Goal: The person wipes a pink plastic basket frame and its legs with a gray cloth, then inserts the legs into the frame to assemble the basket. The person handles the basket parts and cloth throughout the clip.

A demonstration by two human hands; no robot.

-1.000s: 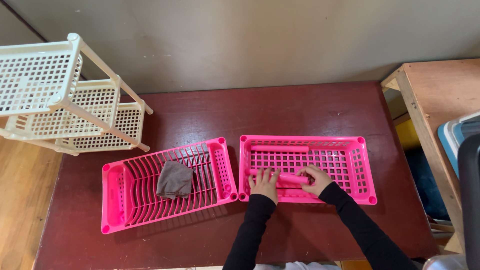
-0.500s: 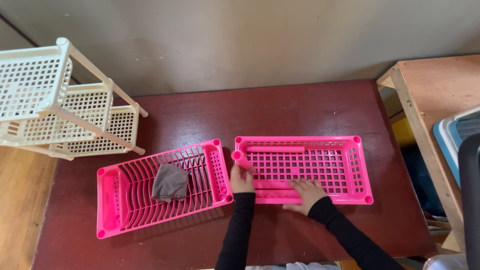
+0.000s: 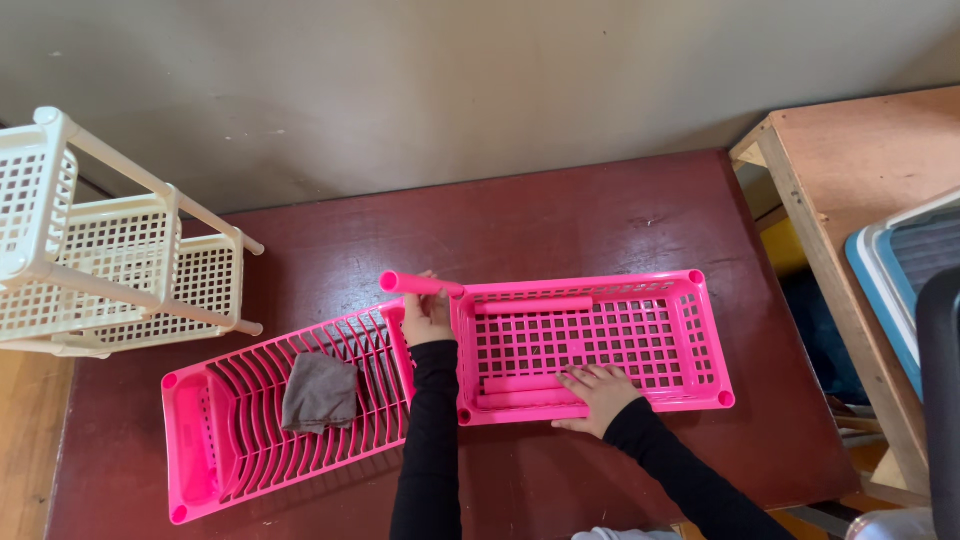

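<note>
My left hand (image 3: 427, 315) grips a pink plastic tube (image 3: 415, 284) and holds it at the far left corner of the pink mesh basket (image 3: 690, 330). On the basket's near edge rests my right hand (image 3: 598, 396), flat, fingers spread, touching loose pink tubes (image 3: 525, 384) that lie inside. Another pink tube (image 3: 535, 305) lies along the basket's far side. To the left sits a pink slatted dish rack tray (image 3: 215, 455) with a grey cloth (image 3: 320, 392) on it.
Both trays stand on a dark red wooden table (image 3: 560, 225). A cream plastic mesh shelf rack (image 3: 90, 260) lies tipped at the table's left end. A wooden bench (image 3: 860, 170) with a blue-rimmed tray (image 3: 890, 270) stands to the right.
My left hand has lifted a pink tube out of the basket and carried it to the far left corner. My right hand has slid to the near edge.
</note>
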